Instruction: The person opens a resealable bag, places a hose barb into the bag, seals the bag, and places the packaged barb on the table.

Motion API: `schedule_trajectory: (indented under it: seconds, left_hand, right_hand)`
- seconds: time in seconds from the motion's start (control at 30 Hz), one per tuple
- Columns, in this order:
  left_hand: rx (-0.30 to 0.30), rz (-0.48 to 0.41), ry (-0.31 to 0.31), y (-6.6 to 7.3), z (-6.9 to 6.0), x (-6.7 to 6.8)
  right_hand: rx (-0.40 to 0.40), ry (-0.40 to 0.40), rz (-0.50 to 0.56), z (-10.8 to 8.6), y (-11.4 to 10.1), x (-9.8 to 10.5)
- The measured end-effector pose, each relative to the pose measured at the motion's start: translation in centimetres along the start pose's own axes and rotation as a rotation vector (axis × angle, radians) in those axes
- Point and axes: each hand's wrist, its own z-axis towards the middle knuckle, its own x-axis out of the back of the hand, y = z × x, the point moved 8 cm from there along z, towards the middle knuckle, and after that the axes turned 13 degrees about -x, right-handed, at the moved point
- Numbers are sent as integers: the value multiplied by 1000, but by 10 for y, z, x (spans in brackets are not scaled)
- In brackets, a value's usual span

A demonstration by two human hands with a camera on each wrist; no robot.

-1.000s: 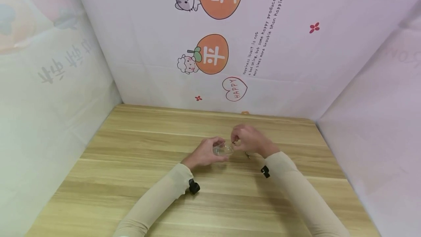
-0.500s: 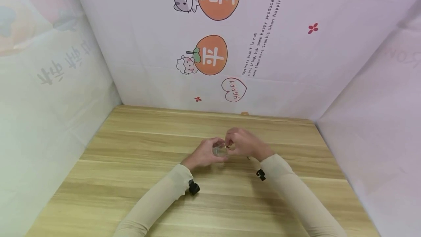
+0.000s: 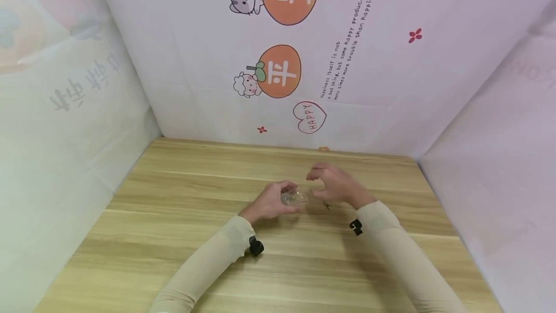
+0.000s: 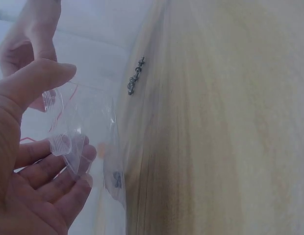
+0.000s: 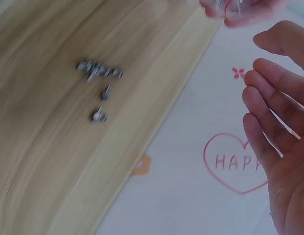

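Observation:
My left hand (image 3: 270, 201) grips a clear zip bag (image 4: 95, 117), thumb on one side and fingers on the other, holding its mouth apart. Low inside the bag, a small dark metal piece (image 4: 116, 179) shows through the plastic. To the right of the bag, my right hand (image 3: 336, 186) hovers above the table with fingers apart; nothing is between them in the right wrist view. Under it, several small metal screws (image 5: 97, 68) lie on the wood, most in a cluster, with a loose screw (image 5: 97, 115) a little apart.
The wooden table (image 3: 182, 235) ends against a white printed back wall (image 3: 195, 86). A white side wall (image 3: 78, 158) stands on the left and another white wall (image 3: 491, 168) on the right. Black wrist cameras sit at both cuffs.
My right hand carried a small metal piece left to the bag's mouth, let go there, and has drawn back right with its fingers spread. The left hand and bag have hardly moved.

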Motion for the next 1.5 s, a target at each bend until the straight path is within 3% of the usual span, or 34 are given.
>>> schedule_trajectory:
  seconds: [0.33, 0.97, 1.1, 1.5]
  left_hand:
    - [6, 15, 12, -4, -3, -1]
    - [5, 25, 11, -4, -5, 1]
    - [9, 31, 14, -3, -5, 2]
    - [16, 32, 13, -4, -5, 3]
  right_hand:
    - [-73, -18, 1, -14, 37, -5]
    - [-271, -166, 79, -40, 93, -37]
    - [-279, -199, 70, -42, 97, -45]
    - [-218, -182, 55, -36, 91, -50]
